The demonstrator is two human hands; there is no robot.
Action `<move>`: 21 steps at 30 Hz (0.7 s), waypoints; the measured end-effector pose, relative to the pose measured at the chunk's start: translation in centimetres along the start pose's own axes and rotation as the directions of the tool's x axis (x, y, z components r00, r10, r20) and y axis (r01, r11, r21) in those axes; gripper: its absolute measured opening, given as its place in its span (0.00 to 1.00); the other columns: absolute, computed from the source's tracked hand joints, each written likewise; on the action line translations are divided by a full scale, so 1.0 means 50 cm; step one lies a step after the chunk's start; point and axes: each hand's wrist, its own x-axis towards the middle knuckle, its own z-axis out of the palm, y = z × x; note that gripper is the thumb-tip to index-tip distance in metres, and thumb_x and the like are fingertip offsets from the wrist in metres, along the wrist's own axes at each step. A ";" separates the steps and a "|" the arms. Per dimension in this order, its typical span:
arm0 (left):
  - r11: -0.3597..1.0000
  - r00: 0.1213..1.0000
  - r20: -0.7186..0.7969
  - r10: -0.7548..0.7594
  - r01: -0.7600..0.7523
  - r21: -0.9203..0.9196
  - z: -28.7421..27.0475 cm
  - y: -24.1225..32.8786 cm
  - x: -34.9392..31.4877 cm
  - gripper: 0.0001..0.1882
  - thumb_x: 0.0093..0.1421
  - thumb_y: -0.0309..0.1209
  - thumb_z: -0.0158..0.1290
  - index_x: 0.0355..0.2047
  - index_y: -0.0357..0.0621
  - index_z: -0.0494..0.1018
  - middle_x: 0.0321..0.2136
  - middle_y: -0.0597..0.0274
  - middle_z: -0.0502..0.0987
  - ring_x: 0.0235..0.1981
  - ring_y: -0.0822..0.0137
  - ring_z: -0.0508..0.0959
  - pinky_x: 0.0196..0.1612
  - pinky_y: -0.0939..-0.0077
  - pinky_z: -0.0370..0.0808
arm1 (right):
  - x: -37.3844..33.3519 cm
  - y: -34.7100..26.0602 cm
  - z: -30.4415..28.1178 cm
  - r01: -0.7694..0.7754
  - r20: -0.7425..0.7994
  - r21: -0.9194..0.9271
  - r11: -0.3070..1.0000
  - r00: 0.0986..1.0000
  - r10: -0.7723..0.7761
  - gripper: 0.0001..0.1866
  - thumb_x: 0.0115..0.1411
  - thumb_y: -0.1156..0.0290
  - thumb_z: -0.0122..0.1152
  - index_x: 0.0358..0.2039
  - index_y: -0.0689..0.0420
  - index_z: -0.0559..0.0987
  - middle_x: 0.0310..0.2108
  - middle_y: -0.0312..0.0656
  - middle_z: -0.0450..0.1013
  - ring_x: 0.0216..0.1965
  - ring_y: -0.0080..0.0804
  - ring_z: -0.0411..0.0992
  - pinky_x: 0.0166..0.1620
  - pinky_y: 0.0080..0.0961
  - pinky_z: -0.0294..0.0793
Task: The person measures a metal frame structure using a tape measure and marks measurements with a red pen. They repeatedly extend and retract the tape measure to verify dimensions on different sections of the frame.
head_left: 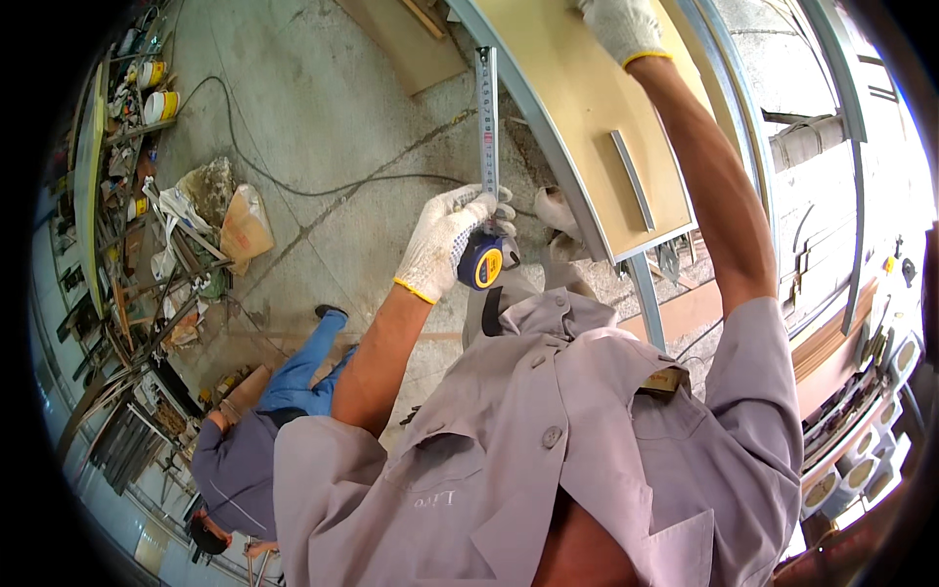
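In a white knit glove with a yellow cuff, my left hand grips a dark blue and yellow tape measure. The tape's silver blade is drawn out and points away from me, left of a cream panel with grey metal edging. My right hand, gloved the same way, is over the far part of the panel, at the upper edge of the view. Most of its fingers are cut off there, so their pose is unclear. A short grey metal bar lies on the panel near its close end.
A dark cable runs across the concrete floor. Scrap, buckets and a torn paper bag are heaped at the left. Another person bends down at the lower left. Metal profiles stand along the panel's right side.
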 end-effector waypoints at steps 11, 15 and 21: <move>0.999 0.998 -0.046 -0.033 0.035 0.028 0.014 -0.010 -0.013 0.14 0.70 0.29 0.54 0.50 0.28 0.77 0.34 0.55 0.82 0.32 0.65 0.83 0.37 0.74 0.82 | 0.042 0.015 0.007 -0.012 0.137 -0.204 0.979 0.990 0.041 0.12 0.60 0.69 0.59 0.30 0.68 0.81 0.30 0.65 0.78 0.36 0.63 0.80 0.39 0.55 0.78; 0.997 0.998 -0.058 0.018 -0.014 0.074 0.011 -0.023 -0.023 0.14 0.70 0.28 0.54 0.49 0.28 0.77 0.34 0.54 0.82 0.32 0.64 0.84 0.36 0.75 0.82 | 0.036 -0.004 0.004 0.070 0.122 -0.179 0.981 0.991 -0.048 0.15 0.60 0.67 0.58 0.39 0.68 0.80 0.30 0.65 0.79 0.35 0.64 0.80 0.40 0.55 0.78; 0.996 0.999 -0.050 0.016 -0.011 0.088 0.029 -0.031 -0.039 0.13 0.69 0.27 0.54 0.49 0.28 0.77 0.34 0.54 0.82 0.32 0.64 0.84 0.36 0.74 0.81 | -0.012 0.041 -0.066 -0.046 0.278 -0.061 0.997 0.958 0.061 0.26 0.63 0.56 0.65 0.53 0.63 0.77 0.33 0.56 0.79 0.36 0.49 0.80 0.42 0.42 0.80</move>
